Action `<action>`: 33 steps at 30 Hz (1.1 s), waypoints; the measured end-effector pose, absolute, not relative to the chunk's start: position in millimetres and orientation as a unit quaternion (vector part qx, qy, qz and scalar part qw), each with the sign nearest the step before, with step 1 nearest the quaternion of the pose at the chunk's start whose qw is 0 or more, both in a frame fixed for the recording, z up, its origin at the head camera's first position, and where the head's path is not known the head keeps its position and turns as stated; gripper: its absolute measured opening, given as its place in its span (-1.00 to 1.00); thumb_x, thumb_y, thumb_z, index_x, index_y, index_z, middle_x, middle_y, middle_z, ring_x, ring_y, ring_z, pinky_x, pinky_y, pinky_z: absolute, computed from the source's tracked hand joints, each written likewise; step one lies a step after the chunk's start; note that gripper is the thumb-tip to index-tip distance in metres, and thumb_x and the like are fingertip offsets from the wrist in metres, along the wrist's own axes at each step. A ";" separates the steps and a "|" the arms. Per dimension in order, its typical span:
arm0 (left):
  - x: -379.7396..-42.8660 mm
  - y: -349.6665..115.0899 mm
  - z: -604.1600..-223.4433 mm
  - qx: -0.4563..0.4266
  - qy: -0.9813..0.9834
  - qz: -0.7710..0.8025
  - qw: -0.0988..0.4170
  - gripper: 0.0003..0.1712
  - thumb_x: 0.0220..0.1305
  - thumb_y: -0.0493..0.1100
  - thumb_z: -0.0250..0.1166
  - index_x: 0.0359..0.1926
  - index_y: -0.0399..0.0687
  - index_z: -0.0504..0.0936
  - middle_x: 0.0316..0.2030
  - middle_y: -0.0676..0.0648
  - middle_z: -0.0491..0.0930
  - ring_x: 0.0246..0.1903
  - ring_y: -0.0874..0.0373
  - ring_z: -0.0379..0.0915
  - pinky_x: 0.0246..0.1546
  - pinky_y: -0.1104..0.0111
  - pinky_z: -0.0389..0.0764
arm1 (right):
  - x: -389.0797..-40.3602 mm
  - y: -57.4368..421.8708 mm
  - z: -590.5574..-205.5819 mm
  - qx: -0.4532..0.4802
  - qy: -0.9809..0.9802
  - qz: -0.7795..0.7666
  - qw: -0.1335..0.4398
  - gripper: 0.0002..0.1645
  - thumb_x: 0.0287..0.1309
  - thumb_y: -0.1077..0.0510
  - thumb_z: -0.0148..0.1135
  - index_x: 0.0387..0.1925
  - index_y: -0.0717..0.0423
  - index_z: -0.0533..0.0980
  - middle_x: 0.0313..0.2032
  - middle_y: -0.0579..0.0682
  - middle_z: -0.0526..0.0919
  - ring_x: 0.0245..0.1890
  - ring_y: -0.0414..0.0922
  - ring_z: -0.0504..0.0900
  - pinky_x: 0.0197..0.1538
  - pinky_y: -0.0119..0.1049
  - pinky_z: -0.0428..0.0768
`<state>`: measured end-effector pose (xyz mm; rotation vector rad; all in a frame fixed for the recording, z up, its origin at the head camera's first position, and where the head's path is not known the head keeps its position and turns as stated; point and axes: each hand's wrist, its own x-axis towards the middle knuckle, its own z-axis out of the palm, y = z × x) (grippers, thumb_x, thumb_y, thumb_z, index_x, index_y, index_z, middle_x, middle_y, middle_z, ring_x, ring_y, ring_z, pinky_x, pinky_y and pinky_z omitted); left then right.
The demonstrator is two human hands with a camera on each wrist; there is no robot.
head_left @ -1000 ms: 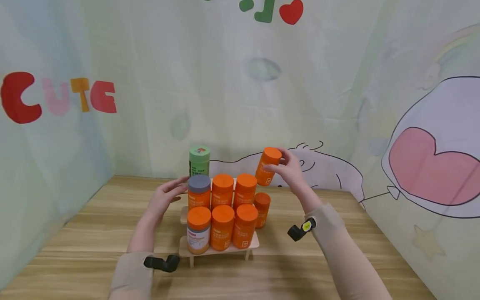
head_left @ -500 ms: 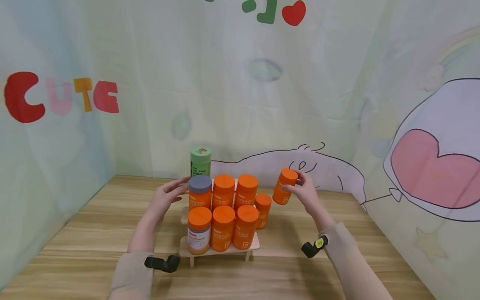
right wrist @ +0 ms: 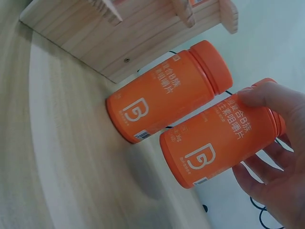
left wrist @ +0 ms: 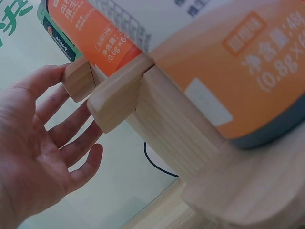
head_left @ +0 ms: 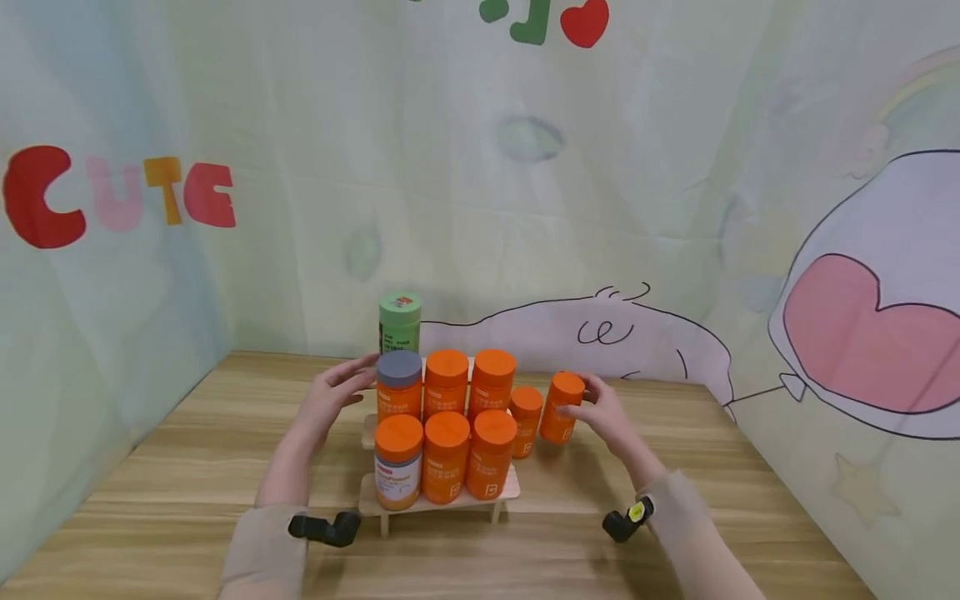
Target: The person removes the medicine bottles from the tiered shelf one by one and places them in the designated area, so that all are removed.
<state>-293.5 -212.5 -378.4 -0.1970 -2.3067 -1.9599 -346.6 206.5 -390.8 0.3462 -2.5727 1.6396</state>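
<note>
Pinching, right hand (head_left: 606,414): orange bottle (right wrist: 219,140), gripped near its top, likely to keep its base free | bottle tilted, right of wooden rack (right wrist: 86,47), beside second bottle (right wrist: 164,98) | left hand (left wrist: 33,148): fingers spread, touching rack's left end, perhaps steadying it | rack's jars (head_left: 445,471): stepped, presumably for visibility
</note>
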 end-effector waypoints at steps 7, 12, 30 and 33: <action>-292.3 -213.7 -378.4 -0.061 -0.760 -0.645 0.051 -0.30 0.43 0.13 0.10 0.43 -0.15 0.28 0.36 -0.24 0.32 -0.11 0.50 0.45 0.20 0.21 0.38 | -344.3 206.0 -401.9 0.121 -0.830 0.544 0.024 -0.23 -0.02 0.27 0.39 0.28 0.24 0.36 0.16 0.27 0.53 0.18 0.17 0.48 0.11 -0.09 0.55; -291.7 -214.8 -377.9 -0.061 -0.758 -0.647 0.055 -0.29 0.43 0.12 0.11 0.43 -0.18 0.28 0.21 0.01 0.48 -0.11 0.50 0.47 0.19 0.21 0.39 | -343.9 206.3 -409.5 0.119 -0.829 0.546 0.025 -0.23 -0.05 0.27 0.41 0.26 0.25 0.37 0.16 0.26 0.53 0.19 0.17 0.48 0.14 -0.05 0.54; -291.4 -212.2 -375.4 -0.059 -0.757 -0.648 0.054 -0.28 0.43 0.11 0.12 0.43 -0.20 0.27 -0.07 0.37 0.50 -0.13 0.49 0.48 0.16 0.24 0.44 | -338.0 208.4 -420.5 0.130 -0.824 0.551 0.025 -0.24 -0.06 0.27 0.43 0.24 0.26 0.39 0.15 0.26 0.55 0.18 0.17 0.50 0.16 -0.04 0.52; -291.5 -211.4 -376.5 -0.055 -0.759 -0.646 0.054 -0.28 0.43 0.12 0.12 0.43 -0.21 0.27 -0.05 0.35 0.50 -0.13 0.48 0.49 0.04 0.42 0.47 | -337.0 209.2 -420.7 0.135 -0.825 0.549 0.023 -0.23 -0.05 0.26 0.43 0.24 0.28 0.38 0.15 0.27 0.54 0.18 0.17 0.49 0.17 -0.03 0.51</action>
